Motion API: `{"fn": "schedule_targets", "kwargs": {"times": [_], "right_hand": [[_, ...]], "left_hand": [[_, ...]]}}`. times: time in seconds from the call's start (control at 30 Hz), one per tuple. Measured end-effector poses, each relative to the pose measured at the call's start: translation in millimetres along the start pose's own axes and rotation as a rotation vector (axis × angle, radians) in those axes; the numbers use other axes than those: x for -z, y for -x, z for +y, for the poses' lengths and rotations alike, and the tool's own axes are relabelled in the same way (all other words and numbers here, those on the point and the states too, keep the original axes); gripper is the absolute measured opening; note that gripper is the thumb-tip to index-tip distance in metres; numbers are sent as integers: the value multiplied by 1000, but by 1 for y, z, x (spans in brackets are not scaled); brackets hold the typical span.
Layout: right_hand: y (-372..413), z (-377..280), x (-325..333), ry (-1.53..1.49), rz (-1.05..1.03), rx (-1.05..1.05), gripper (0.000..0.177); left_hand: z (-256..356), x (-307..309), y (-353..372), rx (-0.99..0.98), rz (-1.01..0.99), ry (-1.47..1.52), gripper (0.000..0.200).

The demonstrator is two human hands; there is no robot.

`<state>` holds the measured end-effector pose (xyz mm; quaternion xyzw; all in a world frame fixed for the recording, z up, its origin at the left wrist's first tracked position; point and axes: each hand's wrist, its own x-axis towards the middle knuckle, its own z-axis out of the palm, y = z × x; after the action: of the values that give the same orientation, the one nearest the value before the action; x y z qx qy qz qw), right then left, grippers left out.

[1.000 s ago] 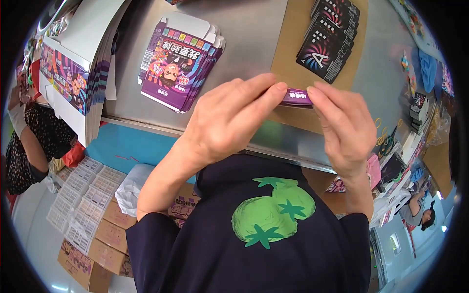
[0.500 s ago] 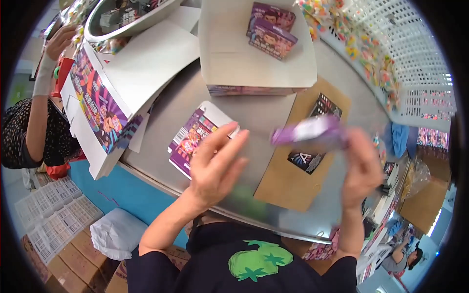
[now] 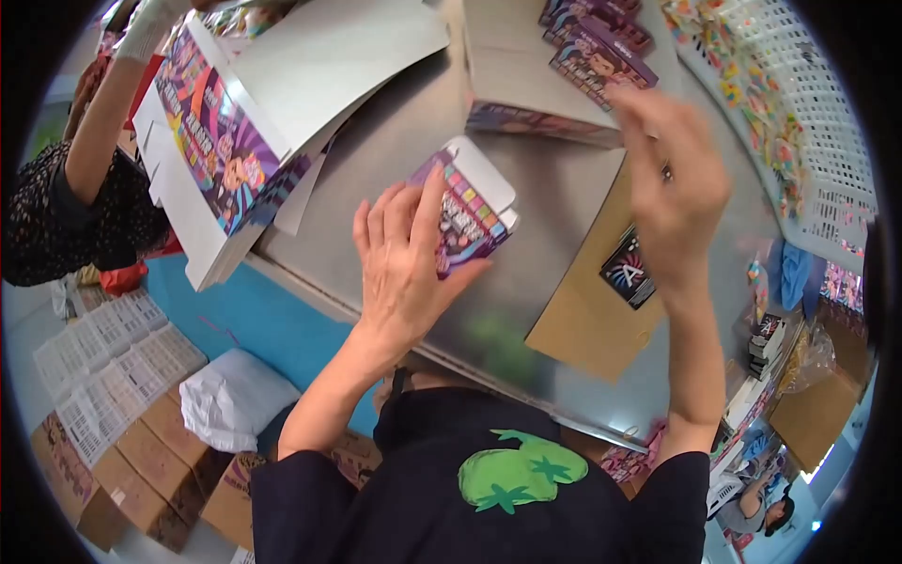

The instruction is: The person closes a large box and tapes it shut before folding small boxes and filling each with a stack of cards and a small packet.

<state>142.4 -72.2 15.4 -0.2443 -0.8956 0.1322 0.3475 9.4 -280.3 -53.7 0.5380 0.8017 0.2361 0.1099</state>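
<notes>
My left hand [image 3: 399,254] is closed round a small purple printed carton [image 3: 465,221], whose white end flap stands open. Its index finger lies along the carton's side and the thumb sits low on the near side. Blurred by motion, my right hand [image 3: 681,183] hovers over the brown cardboard sheet [image 3: 583,324], beside the large white box; its thumb and fingers look apart. A bit of black shows between them. A black printed packet [image 3: 629,271] lies on the sheet below that hand. Inside the white box [image 3: 512,70] lie purple printed cartons [image 3: 601,61].
A stack of large printed card blanks [image 3: 211,141] stands on the left of the metal table [image 3: 376,226]. A co-worker's arm [image 3: 103,122] reaches in behind it. At the right, a white plastic basket [image 3: 817,122] holds colourful candy packets. Cardboard boxes [image 3: 141,479] sit on the floor.
The purple carton that was in my right hand has left it, and another purple edge shows in the white box. My left hand has taken hold of the carton from the table.
</notes>
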Motion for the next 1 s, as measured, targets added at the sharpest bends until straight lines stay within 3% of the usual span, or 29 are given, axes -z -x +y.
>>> {"fn": "schedule_targets", "kwargs": {"times": [0.07, 0.17, 0.3, 0.43, 0.53, 0.6, 0.7, 0.83, 0.93, 1.0], "right_hand": [[25, -36, 1, -149, -198, -52, 18], [47, -44, -15, -226, -253, -112, 17], [54, -44, -24, -323, -345, -235, 17], [53, -53, -44, -296, -305, -153, 19], [54, -62, -64, -285, -266, -223, 20], [54, -67, -67, -280, -246, -261, 20], [56, -76, -57, -392, -161, -393, 19], [62, -77, -11, -581, -329, -648, 20], [82, -74, 19, -729, -308, -816, 18], [95, -69, 32, -794, -287, -914, 17]], "left_hand": [[0, 2, -4, 28, 14, 15, 106], [-2, 5, -12, 47, 72, 53, 105], [-9, 7, -16, 70, 101, -187, 101], [-14, 4, -20, 94, 70, -2, 93], [-7, 5, -19, 9, 260, -43, 80], [-8, 7, -17, 28, 268, 35, 75], [-3, 10, -15, 77, 290, 204, 67], [22, 22, -11, -53, 240, 280, 56], [50, 15, -7, -297, 186, 103, 39], [61, 0, 5, -228, 96, 288, 36]]}}
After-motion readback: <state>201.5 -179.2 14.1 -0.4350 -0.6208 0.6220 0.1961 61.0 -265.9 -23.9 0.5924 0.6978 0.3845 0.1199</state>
